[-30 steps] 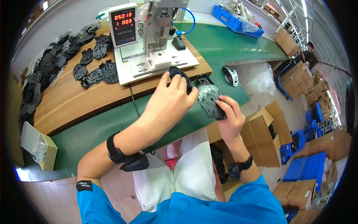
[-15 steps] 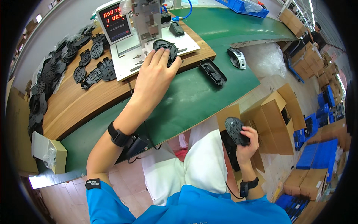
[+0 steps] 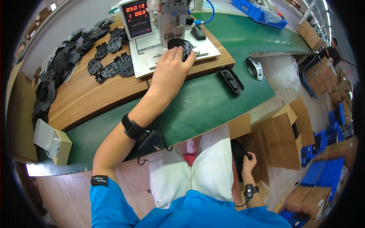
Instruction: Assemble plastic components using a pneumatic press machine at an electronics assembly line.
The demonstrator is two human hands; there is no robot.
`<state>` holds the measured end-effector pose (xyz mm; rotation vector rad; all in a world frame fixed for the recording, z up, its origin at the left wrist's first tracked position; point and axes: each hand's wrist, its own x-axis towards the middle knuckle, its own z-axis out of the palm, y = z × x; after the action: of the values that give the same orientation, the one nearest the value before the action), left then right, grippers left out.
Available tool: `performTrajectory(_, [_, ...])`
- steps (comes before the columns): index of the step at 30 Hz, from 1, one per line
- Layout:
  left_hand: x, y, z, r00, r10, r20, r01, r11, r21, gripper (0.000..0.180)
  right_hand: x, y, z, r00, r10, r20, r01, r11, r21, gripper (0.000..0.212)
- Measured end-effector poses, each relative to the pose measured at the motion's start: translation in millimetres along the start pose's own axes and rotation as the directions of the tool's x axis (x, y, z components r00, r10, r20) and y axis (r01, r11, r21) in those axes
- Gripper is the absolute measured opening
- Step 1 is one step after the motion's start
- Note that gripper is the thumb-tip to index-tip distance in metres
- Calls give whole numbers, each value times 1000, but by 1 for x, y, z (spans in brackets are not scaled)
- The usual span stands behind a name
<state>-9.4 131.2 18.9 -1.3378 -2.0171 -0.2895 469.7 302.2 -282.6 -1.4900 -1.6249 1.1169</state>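
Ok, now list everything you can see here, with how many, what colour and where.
press: one, silver and white, on the board
display box: one, black and white, left of the press
curved part: one, black, on the press base
loose parts: many, black, board's left
board: one, brown, on the table
table: one, green, across the middle
hollow shell: one, black, table's right
mouse-shaped piece: one, black and silver, table's right edge
crate: one, blue, far side
small box: one, cream, table's left end
cartons: several, brown, mostly right
co-worker: one, dark clothing, far right
wristbands: two, black, one per wrist
left hand: one, bare, on the curved part
right hand: one, bare, at a carton, hold unclear
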Motion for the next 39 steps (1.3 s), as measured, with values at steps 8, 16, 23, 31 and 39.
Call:
performTrajectory(8, [1,-2,0,999,26,37,-27,999,30,49,9,127,-22,847,527,-66,-527,850,27,30])
performTrajectory(16, [-5,-5,-10,995,36,88,-39,999,34,46,-10,179,-21,814,513,272,-405,837,-367,41])
performTrajectory(23, [5,-5,-11,996,31,86,-23,996,-89,43,-4,121,-3,954,223,202,-177,959,-223,30])
performTrajectory(31, [5,-15,-16,997,-3,71,14,986,-164,40,-64,-292,75,462,-842,278,824,524,218,24])
performTrajectory(39, [2,-17,-20,997,-15,73,35,960,-278,33,-37,-440,185,239,-879,413,911,351,218,76])
